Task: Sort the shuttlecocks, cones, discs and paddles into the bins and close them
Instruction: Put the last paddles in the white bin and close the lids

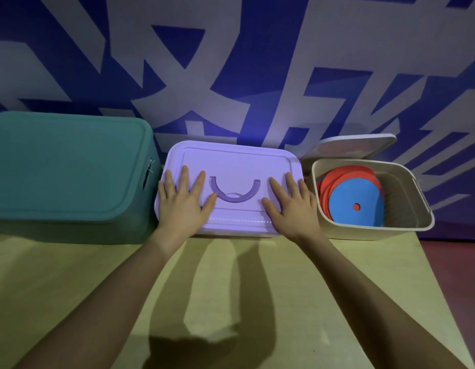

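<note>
Left hand (181, 206) flat, fingers spread, right hand (291, 206) likewise, forearms extended

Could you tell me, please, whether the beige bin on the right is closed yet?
Not yet. The beige bin is open: its lid leans behind it, and red and blue discs show inside.

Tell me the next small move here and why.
Probably lift the right hand off the purple lid and reach for the white lid leaning behind the beige bin. The green bin and purple bin look lidded; the beige one, holding the discs, stands open.
</note>
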Action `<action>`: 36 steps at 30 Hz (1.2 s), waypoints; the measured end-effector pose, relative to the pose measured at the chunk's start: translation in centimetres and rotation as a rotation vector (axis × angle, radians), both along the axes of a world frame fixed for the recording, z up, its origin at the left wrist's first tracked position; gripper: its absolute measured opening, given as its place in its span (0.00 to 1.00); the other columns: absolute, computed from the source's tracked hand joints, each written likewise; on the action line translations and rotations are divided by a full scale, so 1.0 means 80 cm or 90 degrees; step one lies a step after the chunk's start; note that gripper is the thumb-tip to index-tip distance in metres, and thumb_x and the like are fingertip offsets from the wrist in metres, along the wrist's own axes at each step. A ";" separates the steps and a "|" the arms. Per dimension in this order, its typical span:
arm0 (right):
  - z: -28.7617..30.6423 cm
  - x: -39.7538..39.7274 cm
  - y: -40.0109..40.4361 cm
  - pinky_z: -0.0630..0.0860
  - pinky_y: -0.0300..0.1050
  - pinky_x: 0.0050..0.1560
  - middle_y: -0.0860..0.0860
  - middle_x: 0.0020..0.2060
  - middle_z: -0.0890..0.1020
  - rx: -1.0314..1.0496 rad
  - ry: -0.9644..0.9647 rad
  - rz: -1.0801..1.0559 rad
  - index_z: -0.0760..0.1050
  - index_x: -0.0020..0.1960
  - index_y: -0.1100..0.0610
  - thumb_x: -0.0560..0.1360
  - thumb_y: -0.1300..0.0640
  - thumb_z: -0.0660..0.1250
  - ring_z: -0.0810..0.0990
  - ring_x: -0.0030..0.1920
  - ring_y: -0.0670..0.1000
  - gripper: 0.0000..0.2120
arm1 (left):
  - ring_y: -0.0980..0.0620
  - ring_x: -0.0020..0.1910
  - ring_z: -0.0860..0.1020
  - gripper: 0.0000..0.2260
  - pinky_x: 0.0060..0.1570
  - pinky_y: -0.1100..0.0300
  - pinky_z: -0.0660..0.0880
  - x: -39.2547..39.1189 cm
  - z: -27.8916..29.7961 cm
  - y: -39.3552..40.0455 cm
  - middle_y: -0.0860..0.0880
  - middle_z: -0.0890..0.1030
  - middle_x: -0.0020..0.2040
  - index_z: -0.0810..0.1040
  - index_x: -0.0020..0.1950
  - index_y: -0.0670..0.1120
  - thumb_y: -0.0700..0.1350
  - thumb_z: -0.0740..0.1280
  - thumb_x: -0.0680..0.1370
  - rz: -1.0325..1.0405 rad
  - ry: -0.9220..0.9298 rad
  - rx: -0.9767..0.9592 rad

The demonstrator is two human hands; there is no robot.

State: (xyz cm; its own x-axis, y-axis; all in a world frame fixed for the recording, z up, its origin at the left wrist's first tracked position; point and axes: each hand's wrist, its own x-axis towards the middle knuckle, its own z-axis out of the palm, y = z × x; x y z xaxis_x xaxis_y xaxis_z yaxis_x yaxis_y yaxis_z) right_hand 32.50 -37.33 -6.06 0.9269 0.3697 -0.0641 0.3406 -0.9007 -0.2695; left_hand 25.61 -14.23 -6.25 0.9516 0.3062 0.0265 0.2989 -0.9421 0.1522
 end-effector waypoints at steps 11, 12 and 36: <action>-0.007 0.000 -0.002 0.50 0.54 0.73 0.53 0.77 0.53 -0.020 -0.029 0.021 0.53 0.75 0.43 0.72 0.31 0.41 0.48 0.76 0.60 0.35 | 0.35 0.74 0.44 0.29 0.71 0.39 0.45 -0.003 0.000 -0.008 0.41 0.45 0.77 0.44 0.77 0.51 0.61 0.46 0.79 -0.014 0.105 0.043; -0.004 0.002 -0.001 0.52 0.55 0.72 0.53 0.76 0.54 -0.031 -0.028 0.020 0.55 0.75 0.43 0.72 0.31 0.42 0.49 0.75 0.60 0.35 | 0.34 0.74 0.44 0.29 0.71 0.39 0.46 -0.002 0.003 -0.008 0.41 0.45 0.77 0.44 0.77 0.51 0.61 0.46 0.79 -0.018 0.116 0.053; 0.111 0.066 -0.188 0.74 0.49 0.41 0.55 0.52 0.80 0.212 -0.360 0.038 0.73 0.64 0.57 0.76 0.51 0.57 0.78 0.45 0.59 0.20 | 0.42 0.47 0.79 0.18 0.48 0.54 0.67 0.096 0.135 -0.206 0.43 0.80 0.51 0.79 0.56 0.40 0.48 0.57 0.75 -0.279 -0.359 0.051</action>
State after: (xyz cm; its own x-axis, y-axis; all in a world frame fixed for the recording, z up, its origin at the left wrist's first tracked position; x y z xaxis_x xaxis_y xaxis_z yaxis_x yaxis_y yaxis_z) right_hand 37.81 -52.34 2.82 0.7611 0.3373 0.5541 0.5586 -0.7750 -0.2956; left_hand 33.26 -30.73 4.56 0.8214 -0.1242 0.5566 -0.2128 -0.9723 0.0970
